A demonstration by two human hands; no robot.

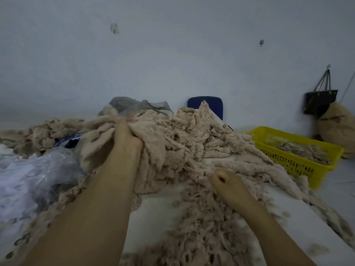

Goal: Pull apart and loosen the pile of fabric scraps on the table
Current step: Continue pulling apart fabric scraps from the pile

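Judging by the frayed, fluffy look, we expect the pile of scraps (192, 135) to be light, soft and clingy, with strips snagging on one another rather than sliding free. It lies on the table (159, 214) ahead of both hands and spills back under the wrists. Our left hand (127, 137) curls round a bunch in a raised clump, a fair place to pull from. Our right hand (226, 183) sits lower, its fingers sunk among the scraps, so we cannot tell whether it grips. Blur smears the near strands, and a plastic bag (38, 169) left of the left hand covers that side of the pile.
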